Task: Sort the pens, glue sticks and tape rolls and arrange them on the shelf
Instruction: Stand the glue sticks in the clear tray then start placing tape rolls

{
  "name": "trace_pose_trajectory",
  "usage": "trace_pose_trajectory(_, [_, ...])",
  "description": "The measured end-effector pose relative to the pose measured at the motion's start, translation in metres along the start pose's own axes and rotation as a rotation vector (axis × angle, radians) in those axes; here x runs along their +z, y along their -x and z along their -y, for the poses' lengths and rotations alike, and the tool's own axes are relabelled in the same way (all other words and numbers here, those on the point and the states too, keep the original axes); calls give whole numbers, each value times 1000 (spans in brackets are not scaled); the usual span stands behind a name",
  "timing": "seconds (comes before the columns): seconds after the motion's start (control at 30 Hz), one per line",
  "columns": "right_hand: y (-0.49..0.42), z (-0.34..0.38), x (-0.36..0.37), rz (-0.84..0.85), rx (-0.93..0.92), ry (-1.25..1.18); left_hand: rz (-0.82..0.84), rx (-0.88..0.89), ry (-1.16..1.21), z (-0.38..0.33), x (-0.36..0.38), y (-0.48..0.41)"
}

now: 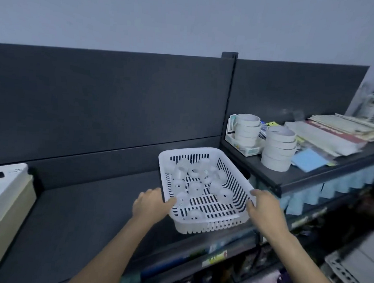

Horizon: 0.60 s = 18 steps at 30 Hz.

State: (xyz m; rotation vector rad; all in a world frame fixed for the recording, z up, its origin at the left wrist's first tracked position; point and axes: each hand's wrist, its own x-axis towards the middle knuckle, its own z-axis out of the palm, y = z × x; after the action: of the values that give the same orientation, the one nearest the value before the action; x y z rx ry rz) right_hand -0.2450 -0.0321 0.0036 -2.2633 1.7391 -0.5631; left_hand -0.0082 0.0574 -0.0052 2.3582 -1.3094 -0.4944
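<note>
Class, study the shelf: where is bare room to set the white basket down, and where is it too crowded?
Free: the dark left shelf, a wide bare stretch between the white box and the basket. Crowded: the right shelf, packed with tape roll stacks, a blue sheet and books; only a narrow front strip shows bare.

We hold a basket [205, 151] with small tape rolls [195, 188] in it over the front of the shelf [79, 211], left hand [151, 204] on its left rim, right hand [263, 208] on its right; a box [1, 195] sits far left, and on a higher shelf [300, 177] to the right stand two tape stacks [278, 151], books [326, 134] beyond them.
</note>
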Motion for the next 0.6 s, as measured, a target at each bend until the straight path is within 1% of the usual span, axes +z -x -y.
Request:
trace_pose_trajectory(0.03, [-10, -8, 2, 15, 34, 39, 48, -22, 52, 0, 2, -9])
trace_pose_trajectory(0.1, [-30, -21, 8, 70, 97, 56, 153, -32, 302, 1, 9, -22])
trace_pose_trajectory(0.13, [-39, -27, 12, 107, 125, 36, 187, -25, 407, 1, 13, -26])
trace_pose_trajectory(0.2, [-54, -31, 18, 216, 197, -96, 201, -20, 522, -4, 18, -29])
trace_pose_trajectory(0.27, [-61, -32, 20, 306, 226, -273, 139, -42, 619, -9, 21, -23])
trace_pose_trajectory(0.33, [-65, -34, 22, 306, 216, -397, 54, -63, 697, -10, 23, -20])
trace_pose_trajectory(0.43, [-61, -34, 21, 289, 138, -434, -51, -130, 715, -3, 20, -9])
trace_pose_trajectory(0.6, [-33, -30, 9, 331, 14, -552, -249, -109, 711, 3, 10, 51])
